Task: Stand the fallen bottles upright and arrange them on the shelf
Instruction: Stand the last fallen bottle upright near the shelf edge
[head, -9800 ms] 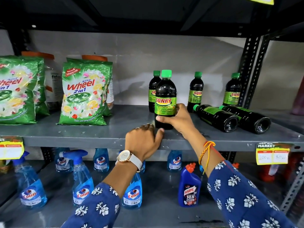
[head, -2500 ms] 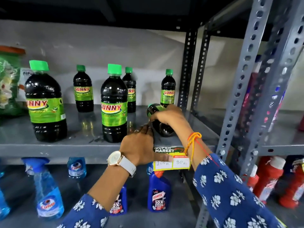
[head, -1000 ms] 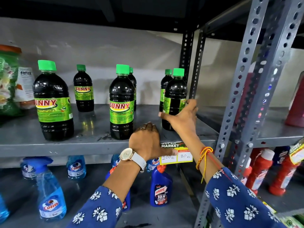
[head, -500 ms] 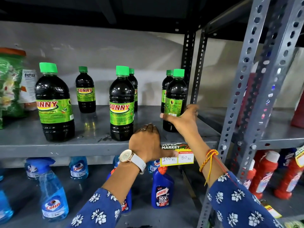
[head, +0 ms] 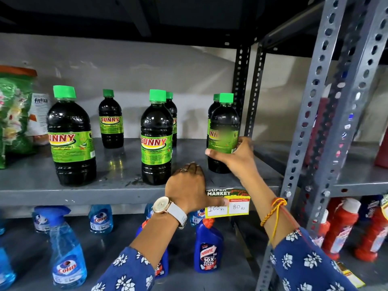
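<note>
Bottle (head: pixel 223 131), glossy dark plastic, stands upright in right hand's (head: pixel 237 158) wrapped grip.

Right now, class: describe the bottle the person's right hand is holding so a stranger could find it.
Find the grey metal shelf of dark, green-capped bottles. Go to its right end, by the black upright. The held bottle stands in front there, alone with a right hand wrapped around its green label.

Label on the held bottle (head: pixel 223 131) blurred, rear bottle (head: pixel 214 106) mostly hidden behind it, another bottle (head: pixel 172 111) half hidden, green packet (head: pixel 12 114) cut off at left, price tag (head: pixel 227 201) perhaps partly covered by left hand (head: pixel 186 190)
</note>
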`<state>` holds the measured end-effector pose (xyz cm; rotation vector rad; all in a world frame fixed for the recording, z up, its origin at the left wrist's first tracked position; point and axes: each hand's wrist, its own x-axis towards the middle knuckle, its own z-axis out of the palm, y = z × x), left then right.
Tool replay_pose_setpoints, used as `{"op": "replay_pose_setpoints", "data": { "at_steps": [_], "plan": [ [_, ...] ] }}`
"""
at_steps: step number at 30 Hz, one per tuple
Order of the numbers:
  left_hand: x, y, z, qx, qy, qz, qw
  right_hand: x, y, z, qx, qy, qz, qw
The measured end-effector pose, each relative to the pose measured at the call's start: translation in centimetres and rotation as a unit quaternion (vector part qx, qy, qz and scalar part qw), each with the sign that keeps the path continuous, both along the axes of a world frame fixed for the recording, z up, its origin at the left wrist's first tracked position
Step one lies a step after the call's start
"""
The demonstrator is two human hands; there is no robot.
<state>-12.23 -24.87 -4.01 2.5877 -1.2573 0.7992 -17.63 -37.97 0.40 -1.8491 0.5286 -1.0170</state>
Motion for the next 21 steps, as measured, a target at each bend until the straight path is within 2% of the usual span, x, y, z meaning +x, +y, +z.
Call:
{"op": "replay_pose_setpoints", "data": {
  "at_steps": [3, 8, 10, 15, 21],
  "plan": [
    [0.0, 0.0, -0.1, -0.002, -0.004, -0.002, 1.0, 0.0, -0.5, 0.2, 0.009, 0.002, -0.008, 1.0],
    [0.1, 0.0, -0.1, -0.002, -0.015, -0.006, 1.0, -0.8, -1.5, 0.6, 0.079, -0.012, 0.093, 0.992],
    [0.1, 0.0, -0.1, -0.001, -0.007, -0.002, 1.0, -0.6, -1.2, 0.3, 0.061, -0.026, 0.076, 0.995],
    [0.1, -0.1, -0.1, -0.009, -0.003, -0.008, 1.0, 0.2, -0.1, -0.6, -0.043, -0.002, -0.045, 0.998],
    [0.0, 0.0, 0.0, 0.008, 0.007, -0.001, 1.0, -0.8, -0.6, -0.2, -0.02, 0.015, 0.02, 0.999]
  ]
}}
